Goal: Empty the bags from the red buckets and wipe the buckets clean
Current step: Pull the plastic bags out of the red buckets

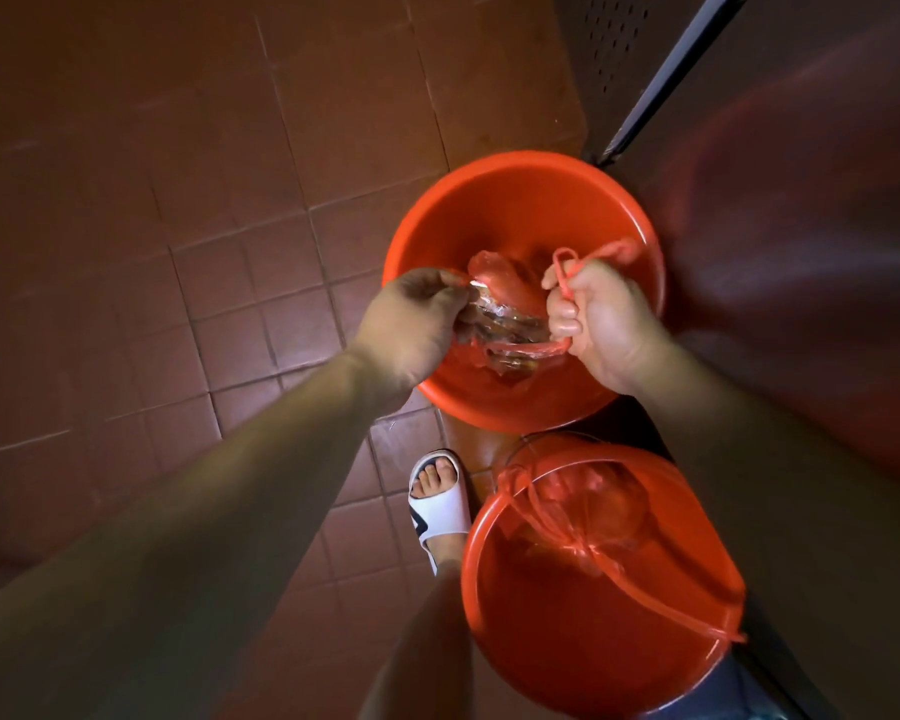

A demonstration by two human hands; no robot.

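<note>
Left hand (pixel 411 317) and right hand (pixel 591 317) both pinch red plastic bag (pixel 500 304) over far red bucket (pixel 494 210), likely lifting it out.

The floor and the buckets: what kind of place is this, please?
Probably a utility or wash area of a home, though I cannot be sure. The floor is of reddish-brown tiles, two red buckets stand on it beside a dark wall, and the person wears a slipper.

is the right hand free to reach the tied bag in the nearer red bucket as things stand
Probably not yet. The right hand grips the handles of the red plastic bag over the farther red bucket. The tied red bag lies uncovered in the nearer red bucket, so the way is free once it lets go.
</note>
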